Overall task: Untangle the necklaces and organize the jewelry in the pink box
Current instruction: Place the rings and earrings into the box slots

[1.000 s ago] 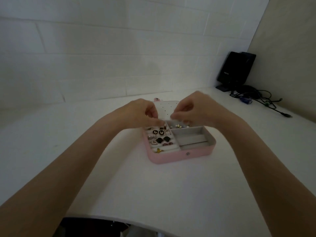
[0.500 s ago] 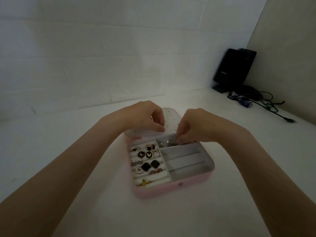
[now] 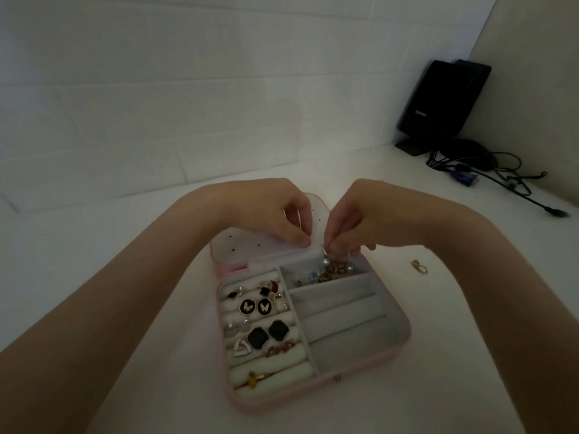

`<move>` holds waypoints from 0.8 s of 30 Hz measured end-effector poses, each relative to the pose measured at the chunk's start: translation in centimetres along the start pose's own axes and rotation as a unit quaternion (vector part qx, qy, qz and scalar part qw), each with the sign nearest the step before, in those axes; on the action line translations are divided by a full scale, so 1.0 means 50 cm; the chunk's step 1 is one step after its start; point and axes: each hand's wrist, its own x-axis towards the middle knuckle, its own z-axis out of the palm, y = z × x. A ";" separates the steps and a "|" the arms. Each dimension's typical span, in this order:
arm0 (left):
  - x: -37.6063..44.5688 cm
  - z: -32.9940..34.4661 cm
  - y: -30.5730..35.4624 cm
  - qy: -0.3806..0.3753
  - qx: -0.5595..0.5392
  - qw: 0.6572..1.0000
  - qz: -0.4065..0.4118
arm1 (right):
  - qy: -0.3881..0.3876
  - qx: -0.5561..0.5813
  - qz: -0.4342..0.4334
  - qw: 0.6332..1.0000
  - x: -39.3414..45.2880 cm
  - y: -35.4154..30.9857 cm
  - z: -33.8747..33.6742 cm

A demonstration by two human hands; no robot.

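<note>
A: What is the right hand (image 3: 354, 220) doing?

B: Its fingertips pinch a strand of the tangled necklaces (image 3: 329, 270), which are heaped in the far compartment of the pink box (image 3: 369, 361). The left hand (image 3: 275, 214) pinches the edge of the white perforated flap (image 3: 250, 245) at the box's far side.

A: How far along?

B: Early, I'd judge. Earrings (image 3: 260, 321) sit ordered on the box's left rolls, but the knot looks unresolved and the box's near compartments hold nothing. A small gold piece (image 3: 419, 266) lies on the table (image 3: 125, 308), right of the box.
</note>
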 end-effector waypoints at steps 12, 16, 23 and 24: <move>-0.011 0.009 0.020 -0.026 -0.035 0.997 0.070 | 0.035 0.029 -0.014 0.999 -0.021 0.020 -0.017; -0.011 0.034 0.032 -0.044 0.060 0.994 0.086 | 0.035 0.002 0.005 0.999 -0.019 0.021 -0.013; -0.009 0.052 0.035 0.025 0.108 0.986 0.124 | 0.036 0.001 0.017 0.999 -0.026 0.027 -0.004; -0.011 0.048 0.032 0.039 0.093 0.987 0.123 | 0.036 0.000 0.018 0.999 -0.028 0.028 -0.004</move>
